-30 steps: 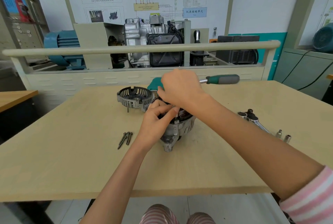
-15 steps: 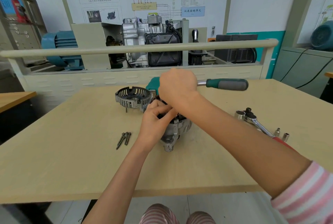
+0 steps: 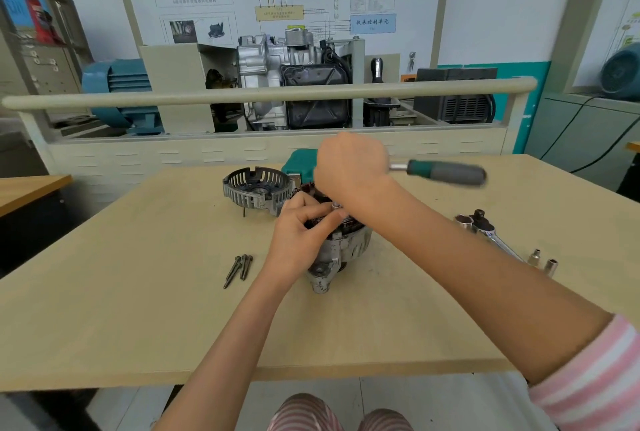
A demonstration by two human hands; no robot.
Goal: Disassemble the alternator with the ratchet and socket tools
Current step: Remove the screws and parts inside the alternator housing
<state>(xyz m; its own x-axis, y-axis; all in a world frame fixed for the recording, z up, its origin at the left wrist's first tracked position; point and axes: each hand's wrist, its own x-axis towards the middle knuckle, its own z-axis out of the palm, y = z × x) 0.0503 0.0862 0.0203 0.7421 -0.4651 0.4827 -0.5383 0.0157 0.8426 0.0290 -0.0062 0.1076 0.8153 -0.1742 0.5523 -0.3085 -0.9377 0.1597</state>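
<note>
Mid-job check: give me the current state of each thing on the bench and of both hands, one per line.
Grey metal alternator body: upright on the table, rear cover off, windings exposed.
Slotted grey end cover: removed, lying apart to the left.
Three dark long bolts: out, lying together on the table.
Green-handled ratchet: head over the alternator, handle pointing right.
Right hand: grips the ratchet head.
Left hand: fingers steadying at the socket.
Second chrome ratchet: lying unused.
Two small loose sockets: standing unused.

One head-worn wide-angle camera (the only view) looks forward and down across the table (image 3: 145,326), close above both forearms, wall display filling the upper frame.
</note>
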